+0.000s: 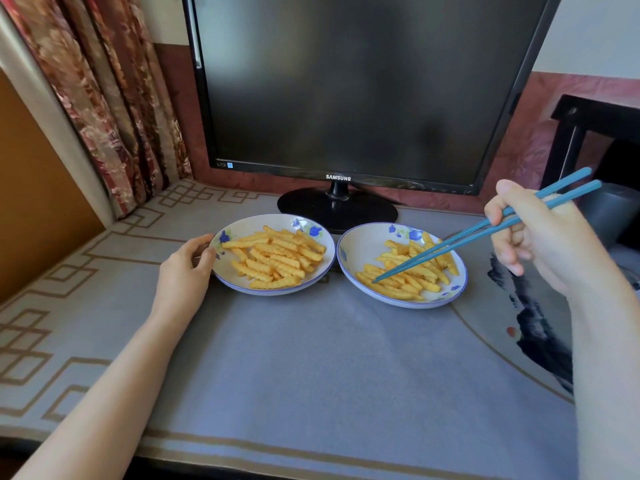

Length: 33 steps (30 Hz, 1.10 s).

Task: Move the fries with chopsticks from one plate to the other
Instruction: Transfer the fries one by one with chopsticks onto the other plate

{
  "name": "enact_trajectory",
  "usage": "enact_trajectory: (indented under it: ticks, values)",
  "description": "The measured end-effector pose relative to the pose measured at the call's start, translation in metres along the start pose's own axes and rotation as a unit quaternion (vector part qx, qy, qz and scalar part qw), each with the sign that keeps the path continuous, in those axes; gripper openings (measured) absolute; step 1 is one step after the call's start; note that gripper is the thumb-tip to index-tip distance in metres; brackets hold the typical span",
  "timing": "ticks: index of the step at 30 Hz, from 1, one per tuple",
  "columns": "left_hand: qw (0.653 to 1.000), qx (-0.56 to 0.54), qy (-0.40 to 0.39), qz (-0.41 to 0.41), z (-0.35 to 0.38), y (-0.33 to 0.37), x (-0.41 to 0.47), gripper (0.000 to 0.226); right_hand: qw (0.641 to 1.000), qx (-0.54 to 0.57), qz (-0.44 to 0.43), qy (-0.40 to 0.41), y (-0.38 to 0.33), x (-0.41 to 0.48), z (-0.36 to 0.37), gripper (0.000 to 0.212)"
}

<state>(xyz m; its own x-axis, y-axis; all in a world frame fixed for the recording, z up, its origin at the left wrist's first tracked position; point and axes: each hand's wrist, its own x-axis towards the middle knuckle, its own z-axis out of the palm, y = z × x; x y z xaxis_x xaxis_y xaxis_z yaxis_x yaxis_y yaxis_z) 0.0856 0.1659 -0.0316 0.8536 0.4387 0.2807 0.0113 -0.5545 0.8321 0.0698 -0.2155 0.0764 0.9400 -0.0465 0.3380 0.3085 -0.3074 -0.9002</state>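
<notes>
Two white plates with blue flowers stand side by side on the table. The left plate point(228, 277) carries a heap of crinkle-cut fries point(275, 258). The right plate point(356, 240) holds another pile of fries point(408, 275). My right hand point(540, 237) grips a pair of teal chopsticks point(460, 237); their tips come together among the fries at the right plate's near-left side. My left hand point(185, 271) rests against the left plate's left rim, thumb touching the edge.
A dark Samsung monitor point(363, 88) on a round black stand point(337, 209) sits right behind the plates. A patterned curtain point(114, 109) hangs at the back left. A dark piece of furniture point(595, 133) is at the right. The table has a grey-blue patterned cloth point(329, 358).
</notes>
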Motion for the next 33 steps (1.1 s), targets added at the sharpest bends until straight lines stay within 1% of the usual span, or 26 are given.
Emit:
enact_trajectory:
  ticks: [11,14,17,20,23,25,27,29,33]
  values:
    - [1.0,0.0,-0.002,-0.005,0.0,0.001,-0.001,0.032,0.999,-0.006,0.014,-0.03,0.001,-0.002,0.003,0.042]
    - [1.0,0.003,-0.002,-0.005,0.0,0.001,-0.001,0.032,1.0,0.0,0.016,-0.019,0.003,-0.001,0.006,0.042]
    - [1.0,0.005,-0.003,-0.006,0.0,0.001,-0.001,0.031,1.0,0.008,0.018,0.013,0.002,-0.001,0.011,0.042]
    - [1.0,0.002,-0.005,-0.005,0.0,0.001,-0.001,0.031,0.996,0.057,0.022,0.06,-0.001,-0.001,0.015,0.041]
    - [1.0,0.0,-0.005,-0.007,-0.001,0.001,-0.001,0.031,0.984,0.143,0.017,0.106,-0.008,-0.003,0.024,0.045]
    - [1.0,-0.001,-0.004,-0.006,-0.001,0.002,-0.002,0.032,0.971,0.209,0.011,0.119,-0.013,-0.006,0.036,0.046]
    - [1.0,-0.001,-0.004,-0.007,-0.001,0.002,-0.002,0.032,0.959,0.258,0.022,0.116,-0.018,-0.011,0.052,0.041]
    - [1.0,-0.002,-0.004,-0.006,-0.001,0.003,-0.003,0.032,0.954,0.28,0.039,0.1,-0.02,-0.015,0.072,0.039]
    - [1.0,-0.002,-0.003,-0.007,-0.001,0.003,-0.002,0.032,0.961,0.265,0.043,0.061,-0.013,-0.024,0.109,0.041]
